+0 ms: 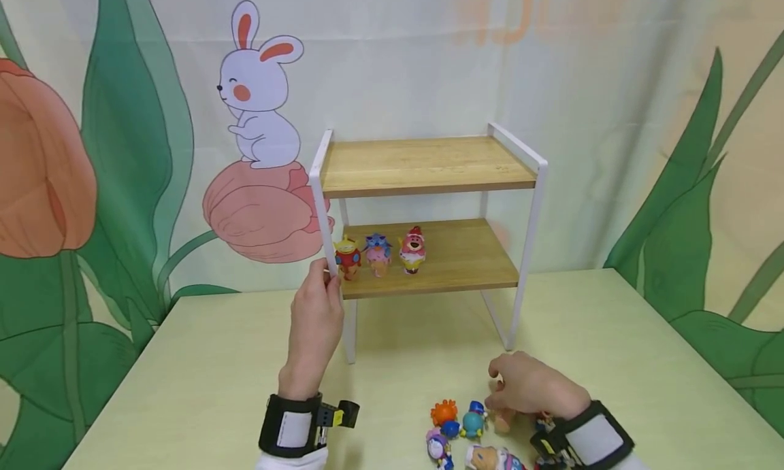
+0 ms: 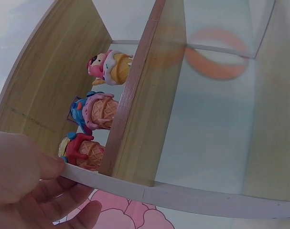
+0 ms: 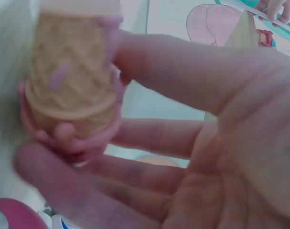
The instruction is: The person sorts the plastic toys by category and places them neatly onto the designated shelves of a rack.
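On the left, my left hand (image 1: 315, 313) grips the white side post of a two-tier shelf (image 1: 429, 164), thumb on one side and fingers on the other. Beside it on the lower board stand three ice-cream-cone figurines: a red-and-yellow one (image 1: 348, 259), a blue-and-pink one (image 1: 378, 256) and a pink bear one (image 1: 413, 251). My right hand (image 1: 535, 385) is low over the table at the right, thumb and fingers around a waffle-cone figurine (image 3: 70, 71) with pink trim. In the right wrist view its top edge is cut off.
Loose figurines lie by my right hand: an orange one (image 1: 444, 412), a teal one with a blue hat (image 1: 474, 421), a purple one (image 1: 437, 445) and a cone figurine on its side (image 1: 490, 458). A printed curtain (image 1: 398, 69) hangs behind the table (image 1: 202, 375).
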The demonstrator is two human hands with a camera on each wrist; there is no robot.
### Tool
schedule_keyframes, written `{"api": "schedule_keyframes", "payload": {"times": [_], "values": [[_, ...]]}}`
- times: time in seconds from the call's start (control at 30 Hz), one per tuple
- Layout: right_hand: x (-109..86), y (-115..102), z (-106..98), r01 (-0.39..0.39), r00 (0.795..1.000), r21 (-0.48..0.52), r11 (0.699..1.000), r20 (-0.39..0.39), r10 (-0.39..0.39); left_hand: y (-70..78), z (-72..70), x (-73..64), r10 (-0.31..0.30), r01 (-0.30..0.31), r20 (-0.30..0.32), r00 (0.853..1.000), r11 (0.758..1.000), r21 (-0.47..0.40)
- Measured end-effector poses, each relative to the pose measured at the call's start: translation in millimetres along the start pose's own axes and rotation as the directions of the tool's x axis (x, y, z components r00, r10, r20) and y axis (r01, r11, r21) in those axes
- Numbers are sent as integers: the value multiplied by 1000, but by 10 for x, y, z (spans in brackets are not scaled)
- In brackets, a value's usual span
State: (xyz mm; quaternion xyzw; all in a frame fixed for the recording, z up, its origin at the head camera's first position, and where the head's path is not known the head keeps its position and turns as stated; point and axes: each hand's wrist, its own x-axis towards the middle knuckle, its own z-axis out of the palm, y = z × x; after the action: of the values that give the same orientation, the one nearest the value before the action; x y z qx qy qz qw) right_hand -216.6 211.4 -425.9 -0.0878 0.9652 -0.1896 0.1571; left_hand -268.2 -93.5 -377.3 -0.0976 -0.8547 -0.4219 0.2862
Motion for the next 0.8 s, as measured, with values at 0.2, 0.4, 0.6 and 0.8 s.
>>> {"api": "schedule_keyframes", "payload": {"times": [0.2,0.4,0.6,0.8], "values": [[-3,-14,2,67,992,49,997,-111,-62,0,-4,-6,8,-8,1,1000,1000,-7],[27,-33,-49,191,959,50,980,-222,-175,-13,-1,-4,2,-2,0,1000,1000,8],[-1,-67,-161,272,911,30,962,-329,-247,-7,-1,2,2,-2,2,1000,1000,-3],[-57,-120,-222,310,875,16,951,-396,-279,0,-18,-16,-8,8,9,1000,1000,-2]]}}
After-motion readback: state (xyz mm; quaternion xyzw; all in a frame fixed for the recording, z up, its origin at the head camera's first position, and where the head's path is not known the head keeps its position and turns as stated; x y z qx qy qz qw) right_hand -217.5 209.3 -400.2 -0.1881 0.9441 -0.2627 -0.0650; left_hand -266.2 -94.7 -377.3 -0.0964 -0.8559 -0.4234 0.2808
